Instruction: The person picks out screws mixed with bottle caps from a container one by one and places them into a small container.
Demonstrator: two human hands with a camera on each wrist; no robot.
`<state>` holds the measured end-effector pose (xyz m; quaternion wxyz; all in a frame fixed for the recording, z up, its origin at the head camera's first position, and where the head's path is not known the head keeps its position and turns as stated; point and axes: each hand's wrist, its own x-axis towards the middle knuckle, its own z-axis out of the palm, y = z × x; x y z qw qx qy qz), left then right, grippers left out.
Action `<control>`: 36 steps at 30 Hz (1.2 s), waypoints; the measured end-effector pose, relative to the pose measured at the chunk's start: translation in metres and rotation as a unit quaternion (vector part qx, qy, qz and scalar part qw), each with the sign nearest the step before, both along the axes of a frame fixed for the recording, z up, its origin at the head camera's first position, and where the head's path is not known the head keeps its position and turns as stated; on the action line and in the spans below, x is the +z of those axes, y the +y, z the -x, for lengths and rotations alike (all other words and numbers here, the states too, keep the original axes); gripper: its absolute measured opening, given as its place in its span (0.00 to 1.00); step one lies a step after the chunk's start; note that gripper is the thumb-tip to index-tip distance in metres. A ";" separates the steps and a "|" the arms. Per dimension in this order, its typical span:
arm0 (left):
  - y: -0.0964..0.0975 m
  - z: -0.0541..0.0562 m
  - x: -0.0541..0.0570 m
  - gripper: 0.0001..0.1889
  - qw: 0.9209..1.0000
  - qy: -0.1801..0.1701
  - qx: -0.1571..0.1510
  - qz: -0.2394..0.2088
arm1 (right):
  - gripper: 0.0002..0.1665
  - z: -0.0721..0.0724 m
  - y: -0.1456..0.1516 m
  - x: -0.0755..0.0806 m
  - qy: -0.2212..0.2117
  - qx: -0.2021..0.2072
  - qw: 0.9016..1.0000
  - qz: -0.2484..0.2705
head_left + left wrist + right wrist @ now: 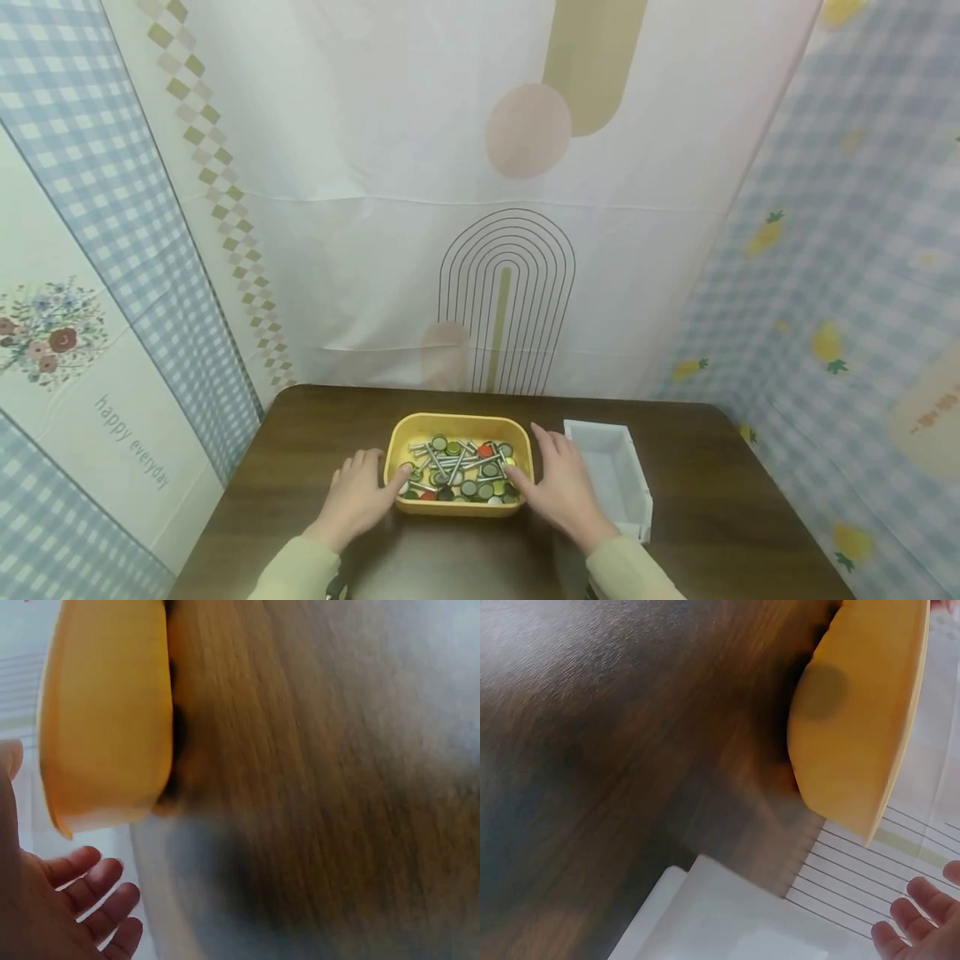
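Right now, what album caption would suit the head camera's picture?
Left hand and right hand flank a yellow tub of round caps and metal rods, white bin alongside, on a brown table.

Smooth plastic tub (111, 712), wood-grained table (337, 750)

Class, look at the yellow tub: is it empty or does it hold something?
Not empty: the head view shows metal rods and round discs inside the yellow tub.

Glare is reflected by the desk (442, 557); shadow is cast beneath the yellow tub (109, 712); wrist views are blurred.
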<state>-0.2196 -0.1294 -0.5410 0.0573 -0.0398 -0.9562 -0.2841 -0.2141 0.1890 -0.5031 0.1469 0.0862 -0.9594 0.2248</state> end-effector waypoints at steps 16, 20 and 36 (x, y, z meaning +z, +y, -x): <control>-0.005 0.019 -0.019 0.15 0.995 0.038 -0.067 0.069 | 0.49 0.002 -0.026 -0.002 -0.007 0.015 1.000 0.013; 0.000 0.016 -0.021 0.13 0.994 0.041 -0.065 0.074 | 0.49 0.001 -0.032 0.000 -0.023 0.017 1.000 0.012; 0.000 -0.002 -0.013 0.12 0.990 0.047 -0.088 0.096 | 0.41 0.012 -0.057 -0.016 -0.142 0.055 0.973 0.172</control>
